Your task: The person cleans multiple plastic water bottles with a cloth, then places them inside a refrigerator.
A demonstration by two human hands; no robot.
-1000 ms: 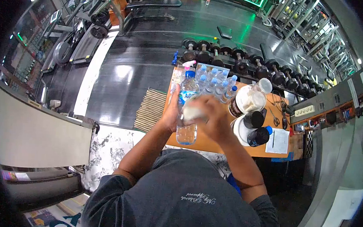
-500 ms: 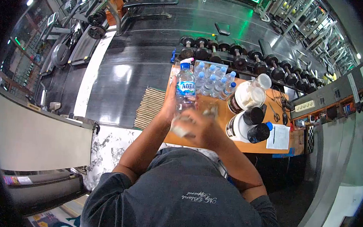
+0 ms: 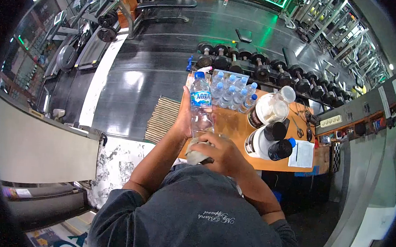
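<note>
A clear plastic water bottle (image 3: pixel 201 110) with a blue cap and a blue label is held upright, slightly tilted, over the near left part of the table. My left hand (image 3: pixel 185 118) grips it from the left side, thumb pointing up along it. At the bottle's lower end my right hand (image 3: pixel 223 152) is closed on a pale, crumpled cloth (image 3: pixel 197 156), which covers the base. Behind stands a group of small clear water bottles (image 3: pixel 228 93) with blue caps. A spray bottle's pink-and-white nozzle (image 3: pixel 205 69) shows behind the held bottle.
On the wooden table (image 3: pixel 231 125), to the right, are two white tubs (image 3: pixel 256 142) with a black shaker (image 3: pixel 281 149) and clear cups. Scissors (image 3: pixel 299 129), a paper sheet (image 3: pixel 301 154) with a pen, and cables lie farther right. A dumbbell rack (image 3: pixel 259 68) runs behind the table.
My right hand and the cloth have moved down towards my body, to the bottle's base. The bottle stays in my left hand at nearly the same spot.
</note>
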